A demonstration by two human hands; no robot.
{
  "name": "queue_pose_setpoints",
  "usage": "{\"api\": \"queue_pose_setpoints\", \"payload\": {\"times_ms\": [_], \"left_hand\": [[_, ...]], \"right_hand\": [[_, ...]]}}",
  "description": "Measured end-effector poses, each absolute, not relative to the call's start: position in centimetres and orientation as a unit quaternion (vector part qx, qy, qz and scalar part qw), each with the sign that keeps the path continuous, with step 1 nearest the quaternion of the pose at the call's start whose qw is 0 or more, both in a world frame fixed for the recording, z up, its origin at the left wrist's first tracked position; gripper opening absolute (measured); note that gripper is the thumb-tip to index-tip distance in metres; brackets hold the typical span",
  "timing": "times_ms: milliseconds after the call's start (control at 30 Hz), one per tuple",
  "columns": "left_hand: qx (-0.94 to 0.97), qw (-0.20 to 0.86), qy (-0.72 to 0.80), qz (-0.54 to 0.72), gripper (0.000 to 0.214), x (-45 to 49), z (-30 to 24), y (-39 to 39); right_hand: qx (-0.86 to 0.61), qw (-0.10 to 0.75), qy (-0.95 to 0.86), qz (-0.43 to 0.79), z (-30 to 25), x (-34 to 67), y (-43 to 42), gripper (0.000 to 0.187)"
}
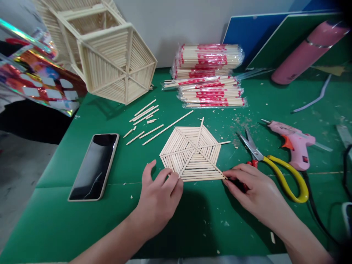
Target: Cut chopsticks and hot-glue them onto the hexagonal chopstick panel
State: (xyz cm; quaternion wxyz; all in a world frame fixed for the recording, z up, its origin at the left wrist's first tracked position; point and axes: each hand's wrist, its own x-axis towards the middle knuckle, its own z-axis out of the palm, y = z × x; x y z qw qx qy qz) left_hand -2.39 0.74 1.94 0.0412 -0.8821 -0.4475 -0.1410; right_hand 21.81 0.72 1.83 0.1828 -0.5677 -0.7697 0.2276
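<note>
A hexagonal panel of thin wooden sticks (pixel 203 161) lies flat on the green tabletop, with crossed sticks running from its middle to the corners. Two of these stick out past the far and right edges. My left hand (pixel 161 196) is at the near-left corner, index finger bent down onto it and little finger lifted outward; its thumb is hidden. At the near-right corner, my right hand (pixel 254 187) pinches the panel's tip between thumb and fingers. Something red, partly hidden, lies behind the right fingers. Yellow-handled scissors (pixel 287 179) rest open just right of that hand.
Loose cut sticks (pixel 145 113) lie beyond the panel. A phone (pixel 95 167) is at left, a stick-built structure (pixel 110 66) behind it. Wrapped chopstick bundles (pixel 211 77) sit at the back. At right are a pink glue gun (pixel 295 141) with cord and a pink bottle (pixel 305 55).
</note>
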Motion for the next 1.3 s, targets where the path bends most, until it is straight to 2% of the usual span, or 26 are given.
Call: {"api": "queue_pose_setpoints", "payload": {"times_ms": [233,533,967,1300], "left_hand": [[-0.894,0.062,-0.427,-0.125,0.024,-1.9,2.5,0.8],[-0.862,-0.03,-0.452,-0.228,0.009,-2.7,1.6,0.3],[-0.824,-0.019,-0.49,-0.283,0.012,-2.8,0.1,-0.6],[-0.824,-0.036,-0.49,-0.281,0.011,-2.5,0.6,-0.5]], "right_hand": [[-0.565,0.189,-0.77,0.228,1.9,21.9,0.7,0.015],[-0.551,0.214,-0.782,0.198,1.6,21.7,0.5,0.015],[-0.536,0.24,-0.795,0.151,1.5,21.3,0.4,0.015],[-0.534,0.225,-0.808,0.106,1.6,20.9,0.4,0.016]]}}
